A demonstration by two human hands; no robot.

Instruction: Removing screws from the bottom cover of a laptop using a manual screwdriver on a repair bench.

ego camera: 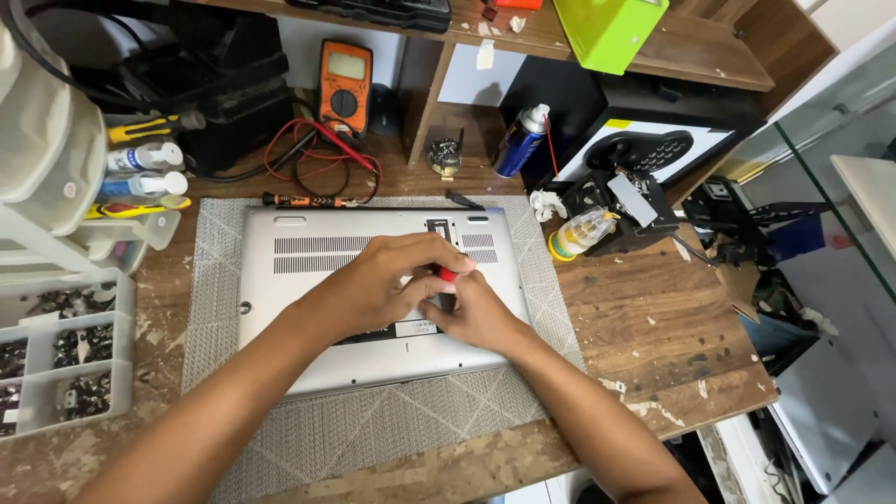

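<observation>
Bottom cover on, screw work under way at mid-panel.
Silver laptop (373, 308) lying underside up on the grey mat (373, 429), cover seated, no lifted edge visible. Left hand (373, 285) curled closed round a red-handled screwdriver (449, 274), tip hidden; right hand (476, 313) half-closed, fingertips pinching low on the shaft, pressing against the cover. Removed screws: impossible to tell.

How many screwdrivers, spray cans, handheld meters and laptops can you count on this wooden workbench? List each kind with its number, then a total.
Screwdrivers: 3 – red-handled one gripped by left hand and right hand; orange-and-black one; yellow-and-black one
Blue spray cans: 1
Orange handheld meters: 1
Silver upturned laptops: 1
Total: 6
</observation>
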